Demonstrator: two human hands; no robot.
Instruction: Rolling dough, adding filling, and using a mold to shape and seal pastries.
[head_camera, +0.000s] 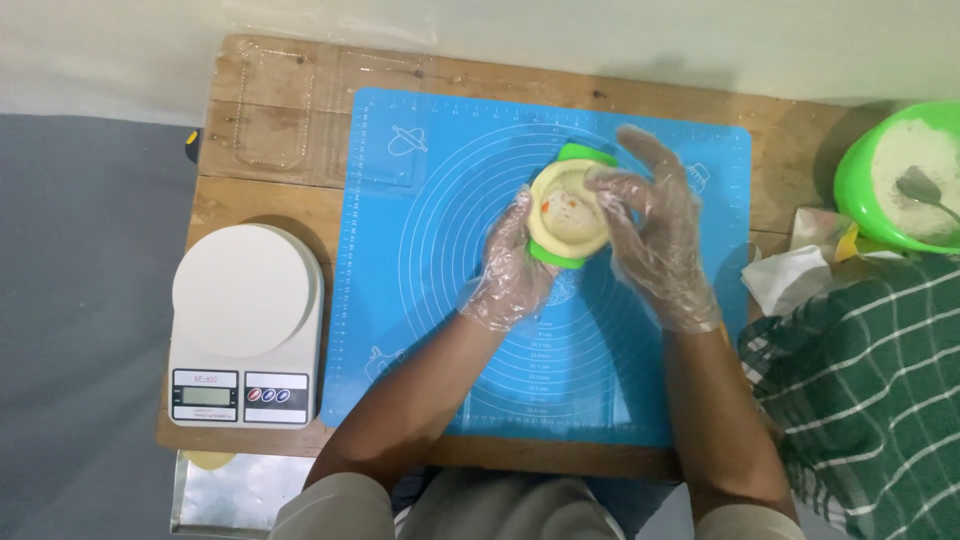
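Observation:
A green round mould (585, 155) lies on the blue baking mat (420, 250), covered by a pale sheet of dough (568, 212) with a bit of orange-red filling in its hollow. My left hand (508, 270), in a clear plastic glove, grips the mould's lower left side. My right hand (655, 225), also gloved, rests its fingers on the dough's right edge and over the mould's upper right.
A white kitchen scale (245, 325) stands at the left of the wooden table (270, 160). A green bowl (858, 180) of flour with a spoon (925, 190) sits at the far right. A person in a green checked cloth (860, 380) is at the right.

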